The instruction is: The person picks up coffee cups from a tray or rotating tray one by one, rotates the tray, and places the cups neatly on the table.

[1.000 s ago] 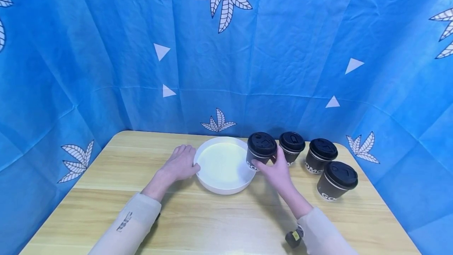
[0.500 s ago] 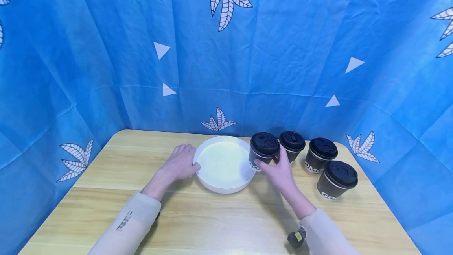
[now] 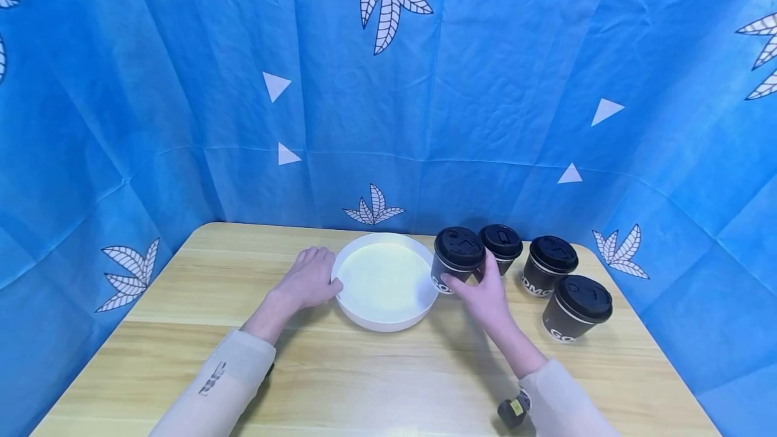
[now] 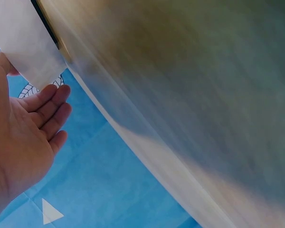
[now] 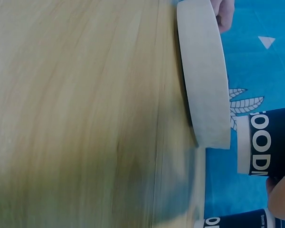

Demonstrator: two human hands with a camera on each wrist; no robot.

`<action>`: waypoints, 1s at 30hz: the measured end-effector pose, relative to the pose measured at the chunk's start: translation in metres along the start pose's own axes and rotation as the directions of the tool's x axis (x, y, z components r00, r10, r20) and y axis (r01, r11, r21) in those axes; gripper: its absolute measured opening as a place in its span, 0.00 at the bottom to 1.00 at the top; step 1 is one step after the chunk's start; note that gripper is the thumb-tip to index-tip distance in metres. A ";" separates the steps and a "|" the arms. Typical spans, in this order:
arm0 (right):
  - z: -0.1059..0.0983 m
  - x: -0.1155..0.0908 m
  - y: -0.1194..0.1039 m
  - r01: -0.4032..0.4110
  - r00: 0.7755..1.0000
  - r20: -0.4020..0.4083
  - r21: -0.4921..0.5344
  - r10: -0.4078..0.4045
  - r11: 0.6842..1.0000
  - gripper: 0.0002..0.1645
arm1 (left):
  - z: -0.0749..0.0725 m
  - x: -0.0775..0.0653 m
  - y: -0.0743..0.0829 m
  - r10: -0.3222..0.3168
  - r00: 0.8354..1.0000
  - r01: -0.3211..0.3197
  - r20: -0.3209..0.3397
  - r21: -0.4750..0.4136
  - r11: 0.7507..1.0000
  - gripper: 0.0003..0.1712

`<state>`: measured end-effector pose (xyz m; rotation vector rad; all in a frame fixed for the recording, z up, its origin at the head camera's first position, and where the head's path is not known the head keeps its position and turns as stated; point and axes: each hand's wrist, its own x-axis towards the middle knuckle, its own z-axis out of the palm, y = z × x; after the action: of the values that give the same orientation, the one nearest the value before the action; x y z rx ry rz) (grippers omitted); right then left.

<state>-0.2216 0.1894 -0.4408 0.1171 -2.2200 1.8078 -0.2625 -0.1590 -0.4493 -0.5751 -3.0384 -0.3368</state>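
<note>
My right hand (image 3: 490, 295) holds a black paper coffee cup (image 3: 456, 251) with a black lid, thumb and fingers around its side. The cup is upright just right of a round white tray (image 3: 387, 326). In the right wrist view, the held cup's white base (image 5: 243, 145) is raised off the table, level with the tray's upper rim. At the tray's left side is my left hand (image 3: 308, 280). In the left wrist view, its thumb passes over the rim of the tray (image 4: 28, 40) and its fingers (image 4: 52, 111) curl near the outer wall.
Three more lidded cups stand on the right of the wooden table (image 3: 376, 390): one at the back (image 3: 502, 241), one farther right (image 3: 549, 265) and one nearer (image 3: 577, 309). A blue patterned curtain (image 3: 388, 100) hangs behind. A small black device (image 3: 512, 410) hangs by the right sleeve.
My right hand has carried the cup a little to the right, away from over the tray's right rim. The left hand and the tray have stayed in place.
</note>
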 end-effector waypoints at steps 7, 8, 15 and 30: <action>-0.006 -0.002 0.001 -0.028 1.000 -0.006 0.004 0.028 1.000 0.52 | 0.000 0.000 0.000 0.002 1.000 -0.002 -0.002 0.000 1.000 0.30; -0.007 -0.002 0.002 -0.034 0.999 -0.007 0.000 0.034 0.999 0.53 | 0.000 0.000 0.000 0.000 1.000 0.000 0.000 -0.002 1.000 0.30; -0.012 -0.005 0.003 -0.054 0.998 -0.014 -0.031 0.054 0.998 0.53 | 0.000 -0.001 0.000 -0.001 1.000 0.001 0.002 -0.006 1.000 0.29; -0.021 -0.011 0.008 -0.050 0.999 -0.018 -0.063 0.049 0.997 0.53 | 0.001 -0.001 -0.001 -0.004 1.000 0.004 0.000 -0.016 1.000 0.29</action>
<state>-0.2099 0.2104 -0.4475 0.0354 -2.2857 1.7541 -0.2621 -0.1598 -0.4501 -0.5699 -3.0400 -0.3609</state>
